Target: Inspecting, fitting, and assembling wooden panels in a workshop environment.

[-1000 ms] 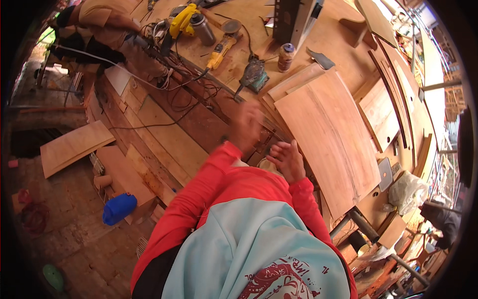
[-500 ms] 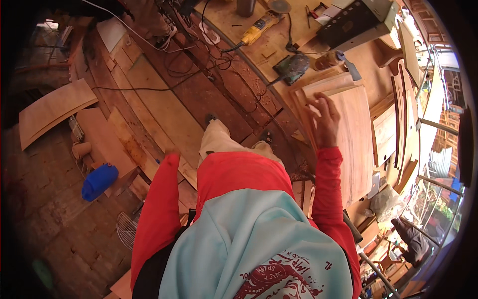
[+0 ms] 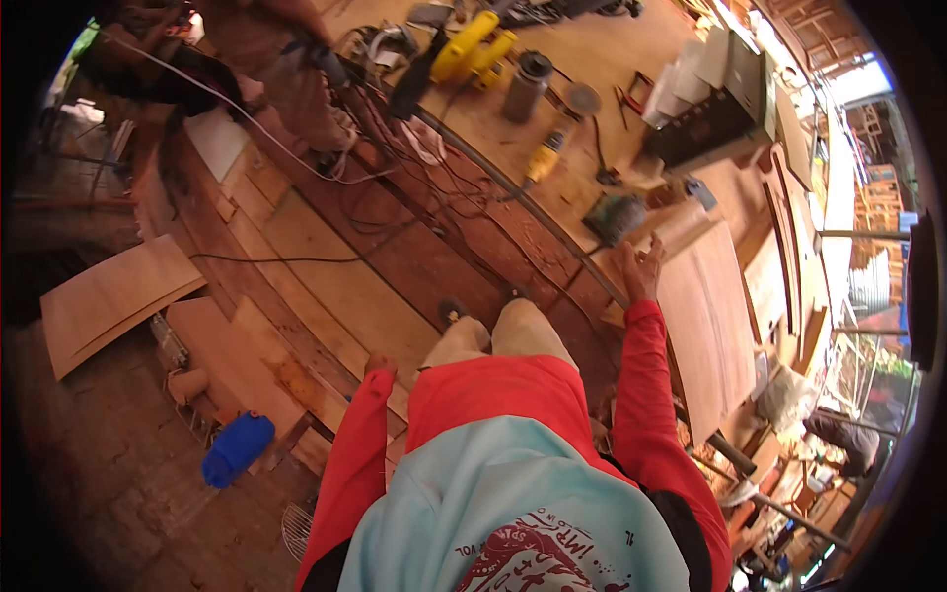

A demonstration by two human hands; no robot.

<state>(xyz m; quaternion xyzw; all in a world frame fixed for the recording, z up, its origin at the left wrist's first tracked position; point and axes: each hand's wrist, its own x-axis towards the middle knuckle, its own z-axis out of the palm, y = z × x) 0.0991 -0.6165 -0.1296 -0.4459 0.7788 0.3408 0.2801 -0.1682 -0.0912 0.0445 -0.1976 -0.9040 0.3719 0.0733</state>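
Observation:
My right hand [image 3: 643,268] is raised at the left edge of a stack of flat wooden panels [image 3: 705,311], fingers stretched and apart with nothing between them. Whether the fingertips touch the panels I cannot tell. A dark greenish object [image 3: 614,217] lies on the workbench just beyond that hand. At my left side hangs my left hand [image 3: 381,368], over the long boards [image 3: 330,321] on the floor. Its fingers are too small and blurred to make out.
On the workbench [image 3: 582,39] lie a yellow angle grinder [image 3: 547,156], a dark canister [image 3: 528,87], a yellow power tool [image 3: 466,49] and a black metal box [image 3: 715,109]. Cords [image 3: 395,128] tangle on the floor. Another person's legs [image 3: 286,74] stand ahead; a blue container [image 3: 237,449] lies left.
My view has moved, showing more of the bench's far end and the other person. My right hand has shifted from over the panels to their left edge. My left arm still hangs down.

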